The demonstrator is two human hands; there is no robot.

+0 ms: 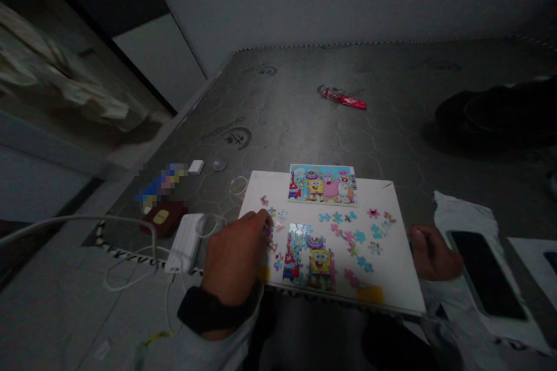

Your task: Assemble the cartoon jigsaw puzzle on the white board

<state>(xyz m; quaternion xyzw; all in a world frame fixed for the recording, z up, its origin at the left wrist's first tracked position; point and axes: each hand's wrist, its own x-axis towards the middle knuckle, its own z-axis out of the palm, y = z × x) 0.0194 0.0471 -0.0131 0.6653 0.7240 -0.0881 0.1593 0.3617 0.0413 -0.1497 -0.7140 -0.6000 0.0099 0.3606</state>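
A white board (398, 255) bears a partly joined cartoon jigsaw puzzle (319, 264) at its front middle. Loose puzzle pieces (359, 236) lie to the right of the joined part, and more are scattered at the left. A printed picture card (322, 184) lies across the board's back edge. My left hand (237, 249), with a dark band at the wrist, bends its fingers down onto the pieces at the board's left side; its fingertips are partly hidden. My right hand (435, 254) is curled closed beside the board's right edge, with no object visible in it.
A phone (485, 272) lies on white wrapping at the right. Left of the board are a white power bank (186, 242) with a cable, a brown case (164, 218) and clear tape rings (238, 185). A red packet (343, 98) lies farther back; a dark bag-like object (500, 119) is at right.
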